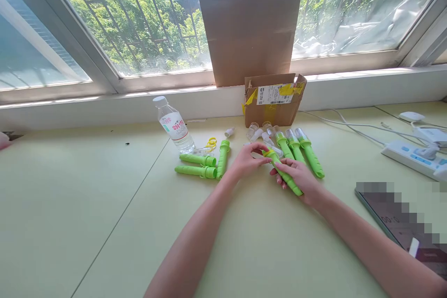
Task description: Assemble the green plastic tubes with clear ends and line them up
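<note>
My right hand [296, 176] is wrapped round a green plastic tube [291, 185], holding it slanted just above the table. My left hand [246, 160] pinches the tube's upper end, where a yellow ring [268, 152] sits. To the right of my hands, three finished green tubes with clear caps [303, 151] lie side by side. On the left lie three bare green tubes [206, 165]. Small clear caps and white parts [258, 132] rest in front of a cardboard box [272, 100].
A water bottle [173, 126] stands at the back left, with yellow rings [211, 142] beside it. A white power strip [415, 156] with cables lies at the right. A dark phone-like device [401, 219] sits near the right edge. Windows line the back.
</note>
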{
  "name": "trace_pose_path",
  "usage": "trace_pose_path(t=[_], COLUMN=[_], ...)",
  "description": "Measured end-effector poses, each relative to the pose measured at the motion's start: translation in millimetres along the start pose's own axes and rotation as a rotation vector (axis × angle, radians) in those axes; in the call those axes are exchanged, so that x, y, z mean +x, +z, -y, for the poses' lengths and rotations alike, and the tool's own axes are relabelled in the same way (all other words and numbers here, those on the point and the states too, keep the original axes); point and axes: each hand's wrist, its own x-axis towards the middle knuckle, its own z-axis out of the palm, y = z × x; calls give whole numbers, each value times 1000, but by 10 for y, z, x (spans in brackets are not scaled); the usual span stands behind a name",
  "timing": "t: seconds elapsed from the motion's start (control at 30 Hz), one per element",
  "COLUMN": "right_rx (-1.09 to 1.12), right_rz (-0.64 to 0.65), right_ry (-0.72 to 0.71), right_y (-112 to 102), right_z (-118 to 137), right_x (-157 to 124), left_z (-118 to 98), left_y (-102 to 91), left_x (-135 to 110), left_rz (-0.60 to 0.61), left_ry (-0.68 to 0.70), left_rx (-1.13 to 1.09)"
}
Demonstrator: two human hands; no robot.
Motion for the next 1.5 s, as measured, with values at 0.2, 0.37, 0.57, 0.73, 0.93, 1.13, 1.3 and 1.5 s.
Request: trace_pose_path(t=[0.2, 0.37, 0.57, 0.73, 0.93, 1.13, 1.3, 1.5], right_rx=[-27, 22, 25, 32, 20, -29, -41, -5], right_rz=[96, 92, 41, 23, 83, 64, 20, 1], right_ry=[23, 60, 67, 44, 65, 99, 60, 18], right_y=[-52, -56, -38, -33, -39, -33, -19, -6], right_z=[9, 27, 33, 29, 38, 39, 34, 39], right_x=[7, 12, 17, 19, 17, -1, -22, -26], left_z=[14, 25, 39, 37, 9, -6, -8, -10], left_y=[-3, -11, -11, -8, -13, -2, 8, 8], left_x=[1, 3, 9, 13, 12, 6, 2, 7], left_rz=[-9, 12, 29, 8, -13, -24, -9, -33], left_ry=[-12, -17, 24, -23, -15, 4, -5, -7], left_rx=[-10, -9, -18, -76, -77, -26, -21, -34])
